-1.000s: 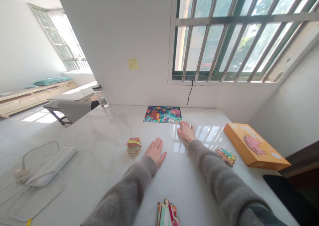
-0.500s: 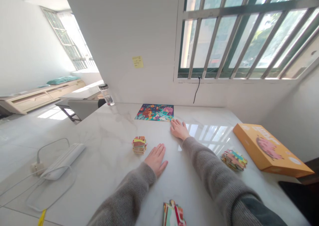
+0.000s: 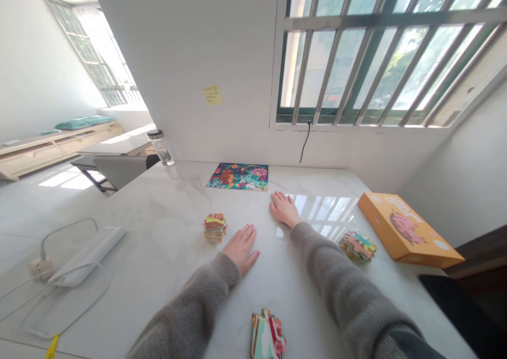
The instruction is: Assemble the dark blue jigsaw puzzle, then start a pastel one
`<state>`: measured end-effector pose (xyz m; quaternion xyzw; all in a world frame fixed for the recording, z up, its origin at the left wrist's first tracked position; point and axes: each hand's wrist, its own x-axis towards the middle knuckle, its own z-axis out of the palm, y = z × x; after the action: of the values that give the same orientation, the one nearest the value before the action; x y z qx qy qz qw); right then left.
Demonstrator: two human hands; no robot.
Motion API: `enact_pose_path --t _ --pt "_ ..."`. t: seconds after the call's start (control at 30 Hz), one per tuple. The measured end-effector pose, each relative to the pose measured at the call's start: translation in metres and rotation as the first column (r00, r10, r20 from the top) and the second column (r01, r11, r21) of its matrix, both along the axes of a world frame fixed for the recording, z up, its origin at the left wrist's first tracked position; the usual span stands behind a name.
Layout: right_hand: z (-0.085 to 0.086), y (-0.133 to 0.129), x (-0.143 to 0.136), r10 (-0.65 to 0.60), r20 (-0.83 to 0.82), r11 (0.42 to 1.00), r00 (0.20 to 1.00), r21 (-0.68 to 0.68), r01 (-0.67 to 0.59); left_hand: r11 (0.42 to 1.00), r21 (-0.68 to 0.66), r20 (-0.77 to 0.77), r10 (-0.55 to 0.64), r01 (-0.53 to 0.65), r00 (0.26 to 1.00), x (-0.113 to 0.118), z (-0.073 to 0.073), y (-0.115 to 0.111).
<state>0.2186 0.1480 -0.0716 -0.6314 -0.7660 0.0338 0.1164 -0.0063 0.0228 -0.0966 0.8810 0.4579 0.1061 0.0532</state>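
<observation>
My left hand lies flat on the white marbled table, fingers stretched out and holding nothing. Just left of it stands a stack of jigsaw puzzle pieces. My right hand rests palm down farther back, its fingers slightly spread. Near its fingertips, to the left, is a colourful picture sheet lying against the wall. A second pile of puzzle pieces sits to the right of my right forearm. Another stack of puzzle pieces is close to me at the front edge of the view.
An orange box lies at the table's right side, with a dark flat object near it. At left are a white power strip and its cables. A clear bottle stands at the back left corner.
The view has shifted slightly, so everything sits a little farther left. My right hand has moved slightly away from the picture sheet's corner; my left hand stays flat on the table.
</observation>
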Motion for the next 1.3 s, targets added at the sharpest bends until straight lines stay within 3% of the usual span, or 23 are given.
enact_pose_path --t 0.13,0.4,0.5,0.63,0.73,0.8,0.93,1.07,1.2,1.3 --pt "0.000 -0.043 0.019 0.008 -0.008 1.000 1.000 0.000 -0.008 1.000 -0.001 -0.020 0.002 -0.002 1.000 0.001 0.000 0.000" --pt "-0.003 -0.157 0.058 0.177 -0.008 0.984 0.984 -0.002 -0.177 0.999 0.033 -0.020 -0.010 0.011 1.000 0.000 -0.001 -0.001" --pt "-0.001 -0.181 0.068 0.202 -0.016 0.979 0.979 -0.002 -0.202 1.000 0.025 -0.023 -0.009 0.010 1.000 -0.001 -0.001 -0.001" --pt "0.002 -0.186 0.072 0.216 -0.036 0.976 0.976 -0.024 -0.217 0.996 0.033 0.041 -0.081 0.079 0.996 0.001 0.005 -0.003" --pt "0.000 -0.182 0.074 0.227 -0.051 0.973 0.973 -0.032 -0.228 0.968 0.126 0.167 -0.236 0.216 0.957 0.004 0.018 -0.008" --pt "-0.002 -0.180 0.076 0.243 -0.063 0.969 0.968 -0.028 -0.246 0.949 0.215 0.254 -0.284 0.233 0.924 0.002 0.030 -0.010" --pt "-0.005 -0.180 0.080 0.266 -0.075 0.964 0.961 -0.009 -0.267 0.932 0.361 0.416 -0.145 -0.017 0.898 -0.020 0.054 -0.007" --pt "-0.005 -0.180 0.081 0.269 -0.067 0.963 0.961 -0.002 -0.270 0.884 0.369 0.504 0.068 -0.286 0.861 -0.060 0.062 0.004" --pt "-0.008 -0.179 0.081 0.277 -0.078 0.961 0.958 0.006 -0.277 0.883 0.336 0.507 0.125 -0.329 0.853 -0.095 0.053 0.015" --pt "-0.010 -0.178 0.083 0.299 -0.104 0.954 0.949 0.026 -0.298 0.897 0.298 0.495 0.147 -0.325 0.857 -0.108 0.043 0.021"
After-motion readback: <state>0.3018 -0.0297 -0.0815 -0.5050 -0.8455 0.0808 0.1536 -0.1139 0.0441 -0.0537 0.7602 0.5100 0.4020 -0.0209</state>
